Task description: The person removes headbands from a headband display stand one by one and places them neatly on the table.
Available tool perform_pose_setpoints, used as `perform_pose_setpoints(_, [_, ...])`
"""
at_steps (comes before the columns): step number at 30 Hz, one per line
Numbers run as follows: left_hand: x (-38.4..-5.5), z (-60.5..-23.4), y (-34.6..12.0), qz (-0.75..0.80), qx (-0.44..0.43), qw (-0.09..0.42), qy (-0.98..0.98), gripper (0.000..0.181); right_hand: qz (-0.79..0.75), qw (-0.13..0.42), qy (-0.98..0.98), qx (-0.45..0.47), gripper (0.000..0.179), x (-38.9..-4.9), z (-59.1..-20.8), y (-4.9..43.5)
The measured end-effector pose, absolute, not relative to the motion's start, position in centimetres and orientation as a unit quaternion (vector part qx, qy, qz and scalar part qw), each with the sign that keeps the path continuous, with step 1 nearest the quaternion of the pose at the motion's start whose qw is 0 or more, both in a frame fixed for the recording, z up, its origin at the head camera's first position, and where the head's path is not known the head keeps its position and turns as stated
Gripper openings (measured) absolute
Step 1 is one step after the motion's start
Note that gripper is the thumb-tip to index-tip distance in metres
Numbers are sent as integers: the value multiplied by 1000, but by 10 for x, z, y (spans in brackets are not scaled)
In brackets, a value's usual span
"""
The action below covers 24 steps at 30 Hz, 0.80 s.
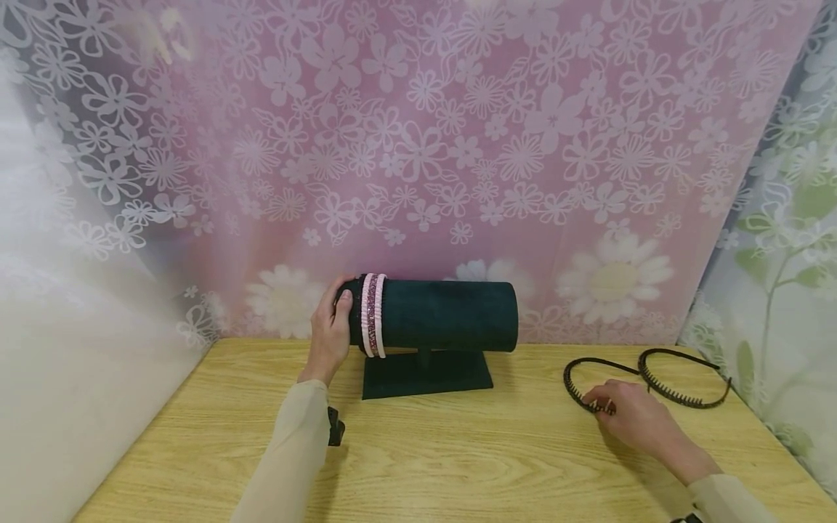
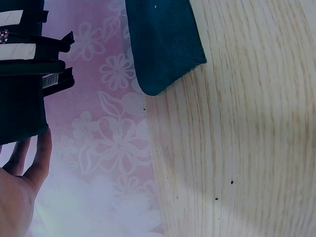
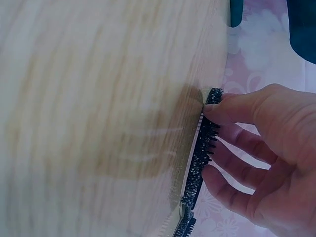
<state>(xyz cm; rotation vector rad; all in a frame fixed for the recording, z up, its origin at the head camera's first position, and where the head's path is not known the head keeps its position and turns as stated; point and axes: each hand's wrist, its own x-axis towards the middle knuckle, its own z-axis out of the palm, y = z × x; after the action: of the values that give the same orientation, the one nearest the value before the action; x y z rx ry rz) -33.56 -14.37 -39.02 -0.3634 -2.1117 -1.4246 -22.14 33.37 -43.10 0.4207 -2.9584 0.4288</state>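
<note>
A dark green velvet roll-shaped headband stand (image 1: 451,316) stands on the table. My left hand (image 1: 332,327) grips its left end, thumb at the front and fingers over the end. Close to that hand, several headbands circle the roll: a pale pink one (image 1: 380,316) with a sequined middle strip, and dark ones beside it. Their open ends (image 2: 66,42) hang below the roll in the left wrist view. At the right, my right hand (image 1: 631,415) pinches the near side of a black glittery toothed headband (image 3: 197,153) between thumb and fingers.
Another black toothed headband (image 1: 686,401) lies on the wooden table (image 1: 458,450), right beside the pinched one. A pink floral curtain (image 1: 418,181) hangs behind the table, with lighter floral sheeting (image 1: 798,290) at the right side. The stand's flat base (image 1: 392,379) faces the near side.
</note>
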Motion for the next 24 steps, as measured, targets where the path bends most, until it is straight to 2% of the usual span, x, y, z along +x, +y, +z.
perform_pose_setpoints(17, [-336,-389,-144,-534,-141,282,-784,45,173,54,-976,124,22,-223,-426,330])
perform_pose_setpoints(24, [-337,-390,-144,-533,-139,284,-785,45,181,112,-969,123,21,-218,-413,334])
